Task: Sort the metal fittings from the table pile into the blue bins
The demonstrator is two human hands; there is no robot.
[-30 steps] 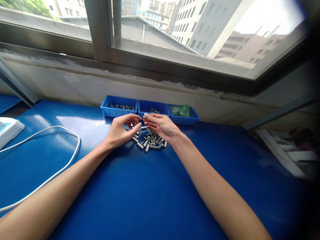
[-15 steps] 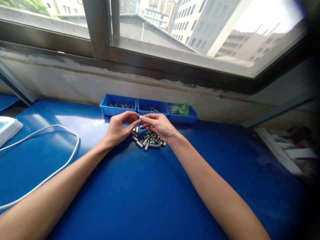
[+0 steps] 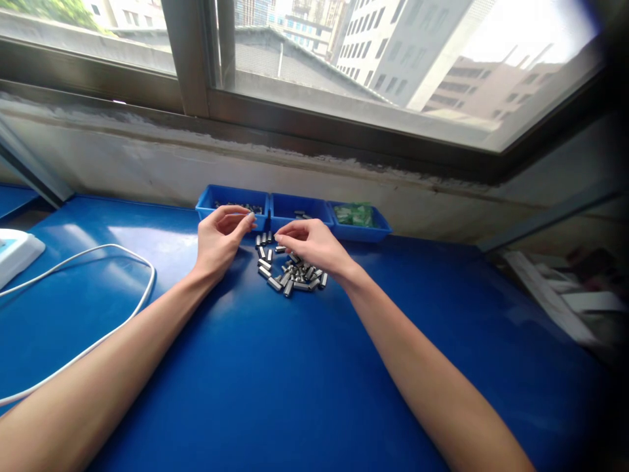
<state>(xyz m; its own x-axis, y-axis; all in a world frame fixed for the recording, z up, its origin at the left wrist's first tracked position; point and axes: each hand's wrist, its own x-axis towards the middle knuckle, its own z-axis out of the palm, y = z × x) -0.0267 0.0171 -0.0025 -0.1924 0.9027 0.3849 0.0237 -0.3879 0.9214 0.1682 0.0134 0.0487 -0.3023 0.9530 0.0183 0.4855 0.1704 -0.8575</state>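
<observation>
My left hand (image 3: 225,235) hovers at the front of the left blue bin (image 3: 209,216), thumb and fingertips drawn close together. Whatever they pinch, if anything, is too small to make out. To its right, my right hand (image 3: 309,242) is held above a pile of short, shiny grey metal rods (image 3: 295,272). Its thumb and index finger are pressed together, and anything between them is hidden. Several rods (image 3: 264,238) lie side by side between the two hands. Small metal parts (image 3: 246,208) sit inside the left bin, partly covered by my left hand.
Beside the left bin stand a middle blue bin (image 3: 314,219) with a few metal pieces and a right one (image 3: 378,231) holding green plastic packets (image 3: 354,214). A white cable (image 3: 150,288) curves from a white device (image 3: 17,255) across the blue tabletop (image 3: 295,387). A window frame (image 3: 344,131) rises behind.
The hands were touching at the fingertips and have come apart. My left hand moved left toward the left bin, while my right hand stayed over the rods, fingertips slightly lower.
</observation>
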